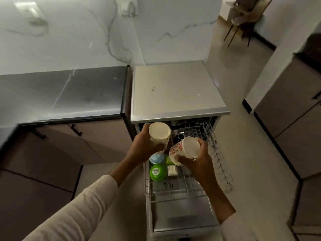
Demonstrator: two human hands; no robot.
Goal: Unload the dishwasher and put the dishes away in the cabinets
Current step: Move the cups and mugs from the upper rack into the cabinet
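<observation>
The dishwasher [178, 112] stands open with its wire rack [215, 153] pulled out over the lowered door [182, 213]. My left hand [144, 146] grips a cream cup [159, 133], held bottom-up above the rack's left end. My right hand [199, 159] grips a white cup with red flowers [184, 148], tilted with its base toward me, just right of the first cup. Below them in the rack lie a green bowl [157, 172], a pale blue bowl [156, 157], a small green item [168, 160] and a cream rectangular piece [172, 170].
A dark glossy countertop [66, 94] runs to the left of the dishwasher, with lower cabinets and black handles [76, 130] beneath it. More cabinets [295, 122] stand across the pale floor on the right. A marble wall [86, 32] rises behind.
</observation>
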